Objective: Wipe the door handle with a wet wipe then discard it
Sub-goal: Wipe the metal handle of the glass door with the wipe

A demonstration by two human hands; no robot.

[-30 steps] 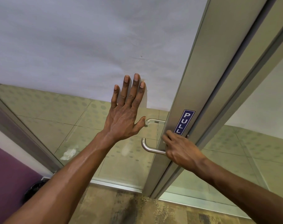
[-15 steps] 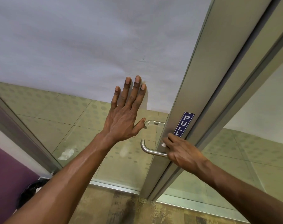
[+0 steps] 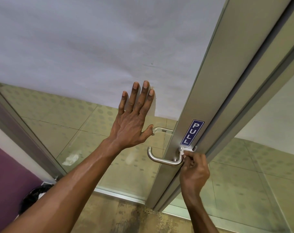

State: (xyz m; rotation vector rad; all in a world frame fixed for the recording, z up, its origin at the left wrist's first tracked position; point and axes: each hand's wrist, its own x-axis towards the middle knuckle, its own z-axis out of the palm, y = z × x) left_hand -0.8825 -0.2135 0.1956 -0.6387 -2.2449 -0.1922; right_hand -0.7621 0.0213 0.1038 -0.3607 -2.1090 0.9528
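A brushed-metal lever door handle [image 3: 161,160] juts left from the door's aluminium frame, just under a blue PULL sticker [image 3: 192,132]. My right hand [image 3: 194,172] pinches a small white wet wipe [image 3: 186,150] against the handle's base where it meets the frame. Most of the wipe is hidden by my fingers. My left hand [image 3: 132,125] is flat on the glass door panel, fingers spread, to the left of and above the handle. A second handle [image 3: 160,129] shows behind the glass.
The door's upper glass is frosted white; the lower part shows a tiled floor beyond. A crumpled white piece [image 3: 70,159] lies on that floor. A bin with a black bag [image 3: 34,197] stands at the lower left by a purple wall. Carpet lies underfoot.
My right hand has slid along the handle from its grip part to the base at the frame, and the white wipe now shows at my fingertips. My left hand stays on the glass.
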